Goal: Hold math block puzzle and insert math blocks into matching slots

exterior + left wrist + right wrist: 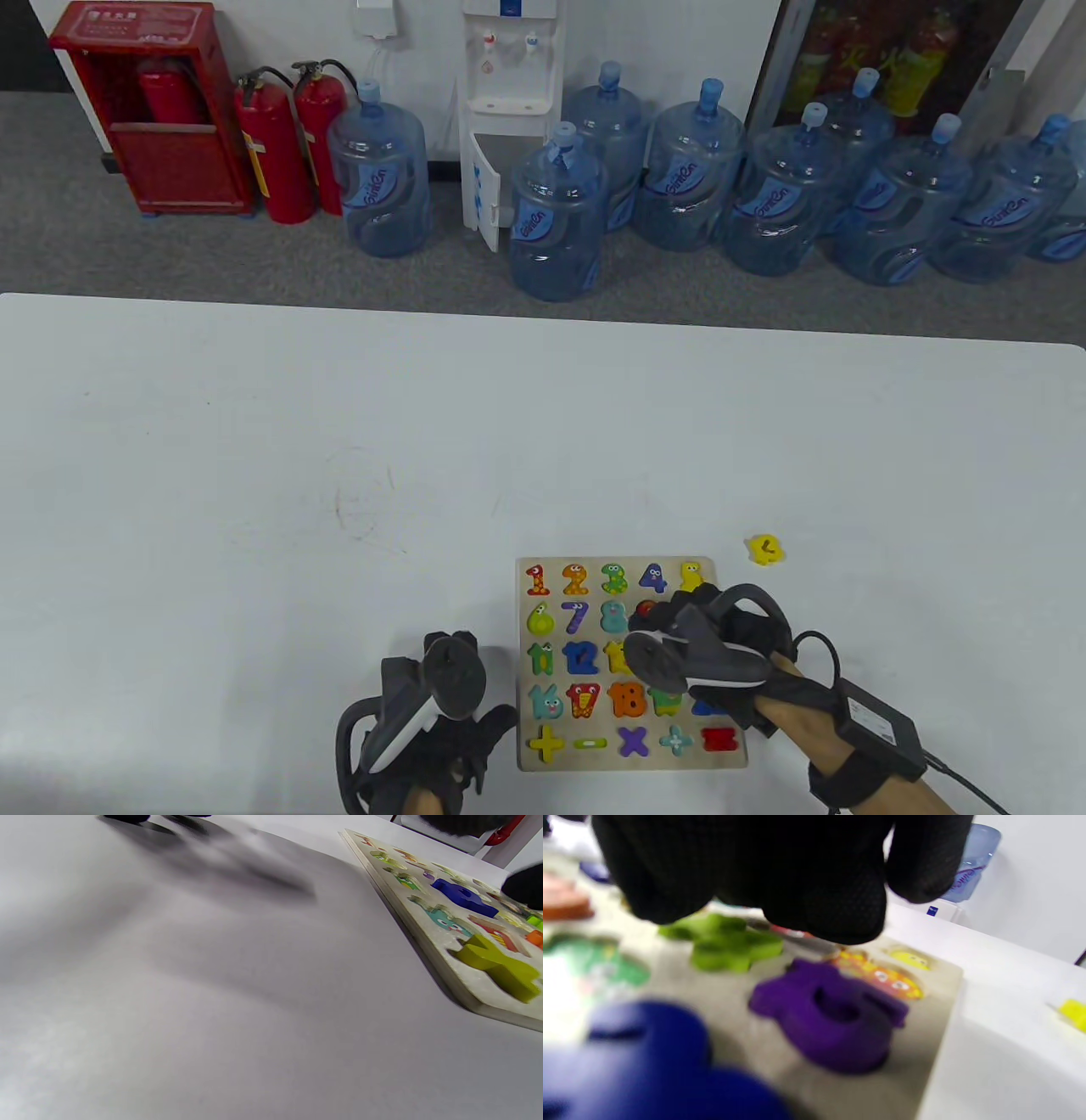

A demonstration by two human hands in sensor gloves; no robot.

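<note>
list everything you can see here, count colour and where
puzzle board: one, pale wood, near edge of the table, most slots filled with coloured number and sign blocks
loose block: one, yellow, on the table beyond the board's far right corner
table: one, white
water jugs: about ten, blue, on the floor behind
water dispenser: one, white, at the wall
fire extinguishers: two red, beside a red cabinet
left hand: black glove, left of the board
right hand: black glove, over the board's right side

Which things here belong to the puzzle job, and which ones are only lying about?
Job:
- puzzle board
- loose yellow block on the table, beside the board
- right hand over the board
- left hand beside the board

Not the job:
- water bottles
- fire extinguishers
- water dispenser
</note>
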